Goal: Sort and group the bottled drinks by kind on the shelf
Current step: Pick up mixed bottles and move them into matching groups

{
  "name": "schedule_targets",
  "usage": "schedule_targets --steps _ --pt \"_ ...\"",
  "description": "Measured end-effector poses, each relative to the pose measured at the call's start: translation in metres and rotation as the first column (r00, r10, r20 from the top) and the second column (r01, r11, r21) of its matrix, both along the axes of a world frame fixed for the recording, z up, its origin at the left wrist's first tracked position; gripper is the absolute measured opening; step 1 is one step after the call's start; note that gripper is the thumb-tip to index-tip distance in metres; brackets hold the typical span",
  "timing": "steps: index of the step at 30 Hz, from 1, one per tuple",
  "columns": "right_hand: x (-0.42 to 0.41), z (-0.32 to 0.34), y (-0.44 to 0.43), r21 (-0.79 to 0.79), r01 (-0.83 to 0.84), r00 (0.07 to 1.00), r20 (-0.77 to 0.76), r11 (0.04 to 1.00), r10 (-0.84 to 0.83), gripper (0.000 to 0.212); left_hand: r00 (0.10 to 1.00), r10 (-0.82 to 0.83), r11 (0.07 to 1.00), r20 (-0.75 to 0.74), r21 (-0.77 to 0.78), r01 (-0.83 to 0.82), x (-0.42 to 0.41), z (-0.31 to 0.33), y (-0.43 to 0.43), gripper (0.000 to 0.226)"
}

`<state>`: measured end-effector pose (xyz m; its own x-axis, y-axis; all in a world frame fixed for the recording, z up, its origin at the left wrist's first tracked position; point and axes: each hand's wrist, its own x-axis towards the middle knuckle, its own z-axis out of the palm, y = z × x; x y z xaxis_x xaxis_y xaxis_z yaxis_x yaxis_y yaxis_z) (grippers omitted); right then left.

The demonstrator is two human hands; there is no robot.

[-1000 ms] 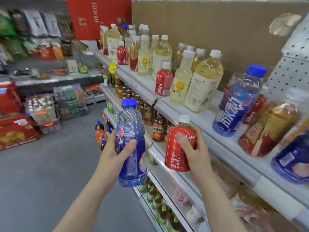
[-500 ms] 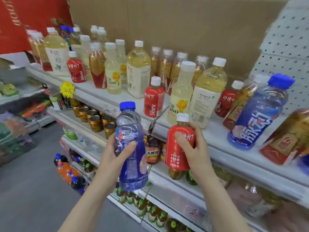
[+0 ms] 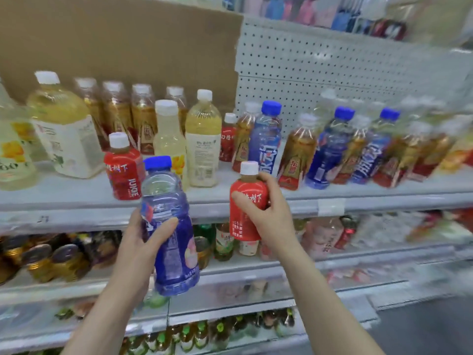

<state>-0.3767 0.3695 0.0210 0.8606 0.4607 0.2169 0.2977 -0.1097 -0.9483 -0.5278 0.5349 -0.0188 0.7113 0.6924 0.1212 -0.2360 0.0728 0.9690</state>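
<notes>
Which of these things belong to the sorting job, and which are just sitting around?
In the job: blue bottle, held by the left hand; red bottle, held by the right hand; shelved red bottle, blue-capped bottles, amber bottles, pale yellow bottles.
Lying about: gold-lidded cans below, cardboard panel, pegboard.
</notes>
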Motion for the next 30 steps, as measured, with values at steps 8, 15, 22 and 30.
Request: schedule_targets --steps 8,15,22,30 --pt "0.043 0.031 0.049 -0.169 0.154 0.913 0.401 0.973 -0.075 0.069 0.999 0.041 0.998 0.019 -0.05 -0.04 0.003 0.014 0.002 0.093" --pt "0.058 0.018 0.078 -0.326 0.33 0.843 0.523 0.886 -0.122 0.075 0.995 0.1 0.995 0.007 -0.03 -0.1 0.0 0.012 0.007 0.103" --pt "0.062 0.008 0.092 -0.301 0.485 0.686 0.714 0.821 -0.143 0.069 0.996 0.083 0.996 0.022 -0.031 -0.082 -0.003 0.011 0.008 0.076" --pt "0.079 0.016 0.057 0.085 0.519 0.593 0.681 0.85 -0.43 0.058 0.998 0.059 0.997 0.037 -0.042 -0.057 0.001 0.01 0.006 0.047"
